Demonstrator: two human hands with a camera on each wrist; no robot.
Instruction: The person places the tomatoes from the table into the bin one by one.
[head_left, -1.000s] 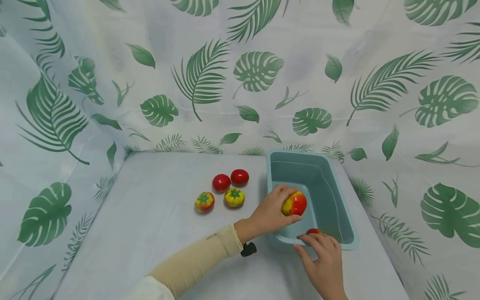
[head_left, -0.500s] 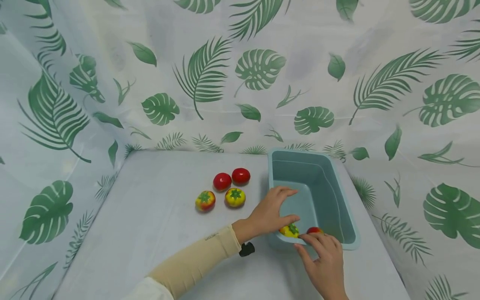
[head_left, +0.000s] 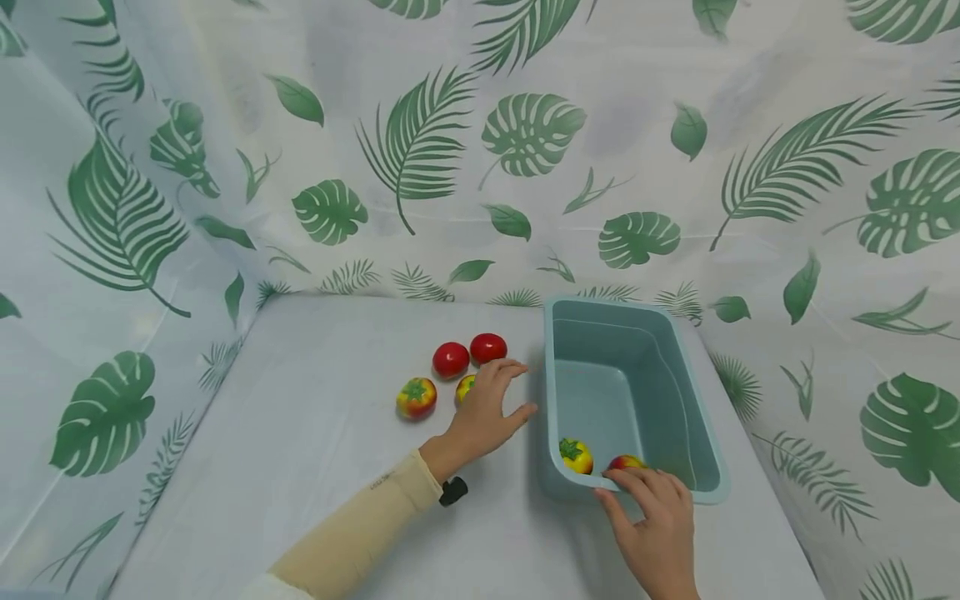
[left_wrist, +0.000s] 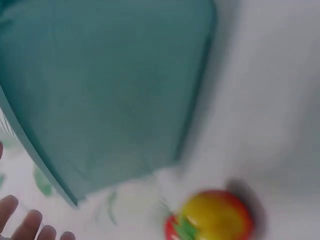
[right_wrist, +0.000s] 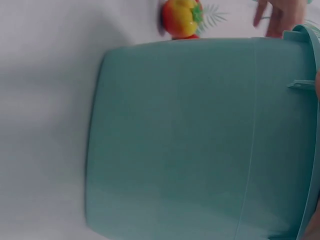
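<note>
White sheeting [head_left: 427, 250] printed with green leaves hangs behind and beside a pale-covered bench [head_left: 300, 375]. At the bench's right side we see a blue-green basin [head_left: 551, 392]; our head view looks into it and finds two fruits: a yellow fruit [head_left: 577, 457] with a green top, in the near left corner, and a red fruit [head_left: 626, 463], partly hidden by the right hand [head_left: 654, 525]. That hand pinches the near rim, fingers over the edge and thumb outside. The left hand [head_left: 480, 412] is above the bench left of the basin, its grip wide, thumb and fingers apart around bare air. It partly covers a yellow-topped fruit [head_left: 463, 390]. Near that we count two glossy red fruits [head_left: 451, 360] and one red-and-yellow fruit [head_left: 417, 398], making four on the bench, six altogether.

Both wrist views give us the basin's outer wall instead; the right one adds a small rib under the rim. On the tan sleeve [head_left: 352, 533] of the left arm we notice tiny lettering, too small to read.
</note>
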